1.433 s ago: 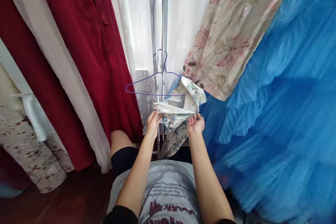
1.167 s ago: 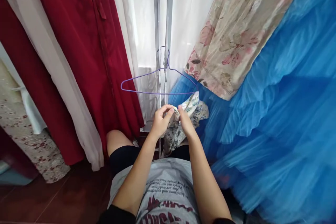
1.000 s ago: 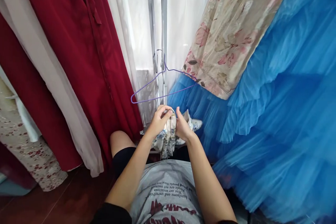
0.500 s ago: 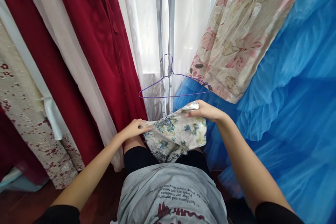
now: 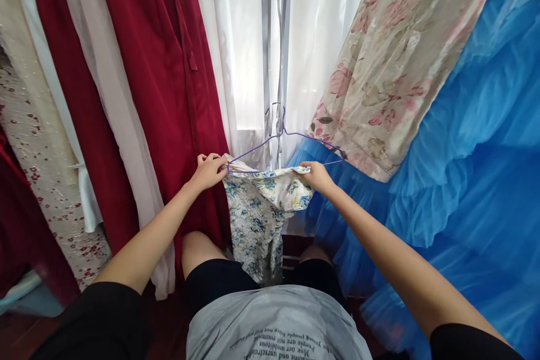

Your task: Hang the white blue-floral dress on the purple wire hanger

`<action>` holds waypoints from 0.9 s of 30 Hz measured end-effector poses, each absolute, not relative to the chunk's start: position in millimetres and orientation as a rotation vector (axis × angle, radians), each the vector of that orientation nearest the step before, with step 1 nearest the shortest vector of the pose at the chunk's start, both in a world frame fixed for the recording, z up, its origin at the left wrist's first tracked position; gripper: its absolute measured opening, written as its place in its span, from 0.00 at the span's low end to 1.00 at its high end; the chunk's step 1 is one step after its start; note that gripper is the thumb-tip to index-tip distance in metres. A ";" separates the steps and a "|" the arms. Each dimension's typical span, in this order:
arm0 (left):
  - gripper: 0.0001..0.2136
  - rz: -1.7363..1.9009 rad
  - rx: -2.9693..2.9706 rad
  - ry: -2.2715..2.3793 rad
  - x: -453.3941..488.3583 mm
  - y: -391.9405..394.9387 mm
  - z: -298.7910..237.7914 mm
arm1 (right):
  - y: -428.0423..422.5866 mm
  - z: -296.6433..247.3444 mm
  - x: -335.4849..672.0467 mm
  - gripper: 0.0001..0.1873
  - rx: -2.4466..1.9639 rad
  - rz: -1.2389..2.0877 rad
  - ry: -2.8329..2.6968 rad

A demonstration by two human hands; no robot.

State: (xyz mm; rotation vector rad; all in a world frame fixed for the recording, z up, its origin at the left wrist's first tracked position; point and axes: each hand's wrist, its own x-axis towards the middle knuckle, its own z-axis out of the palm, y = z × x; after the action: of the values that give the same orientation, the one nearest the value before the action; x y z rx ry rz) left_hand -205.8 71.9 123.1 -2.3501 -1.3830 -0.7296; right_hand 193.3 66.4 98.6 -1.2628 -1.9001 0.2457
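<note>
A white garment with blue and green flowers (image 5: 257, 219) is stretched between my two hands, its lower part hanging down between my knees. My left hand (image 5: 210, 171) pinches its upper left edge, right at the left end of a purple wire hanger (image 5: 255, 147). That hanger end sits at the garment's edge, seemingly inside it. With thumb and fingers closed, my right hand (image 5: 316, 176) grips the upper right edge, just below the hanger's bottom bar. The hanger's right end sticks out free beyond the cloth. Its hook hangs on a grey metal stand (image 5: 274, 39).
Dark red dresses (image 5: 156, 95) and a pale pink one (image 5: 109, 84) hang at the left. At the right hang a beige dress with pink flowers (image 5: 379, 84) and a blue tulle dress (image 5: 476, 180). White curtains (image 5: 247, 39) fall behind the stand.
Both hands have lifted the garment up and away from my lap to the hanger. Its left edge now meets the hanger's left end, and the cloth hangs longer.
</note>
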 end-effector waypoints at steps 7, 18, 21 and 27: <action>0.09 -0.497 -2.435 -1.194 -214.9 43.3 148.7 | 53.0 93.5 181.5 0.11 -1.307 0.202 -1.831; 0.11 -0.477 -2.392 -1.051 -226.0 28.2 161.8 | 50.4 91.2 173.0 0.11 -1.280 0.322 -1.798; 0.09 -0.388 -2.470 -0.976 -225.5 18.5 162.8 | 49.8 90.3 173.3 0.11 -1.241 0.381 -1.801; 0.09 -0.661 -2.341 -1.092 -218.8 19.4 175.9 | 53.3 87.0 165.8 0.15 -1.150 0.470 -1.800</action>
State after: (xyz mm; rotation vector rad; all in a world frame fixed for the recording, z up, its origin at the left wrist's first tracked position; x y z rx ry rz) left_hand -218.8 19.4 175.9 -2.3405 -1.0922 -0.6614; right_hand 165.8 53.3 87.0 -1.1499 -1.8002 0.4697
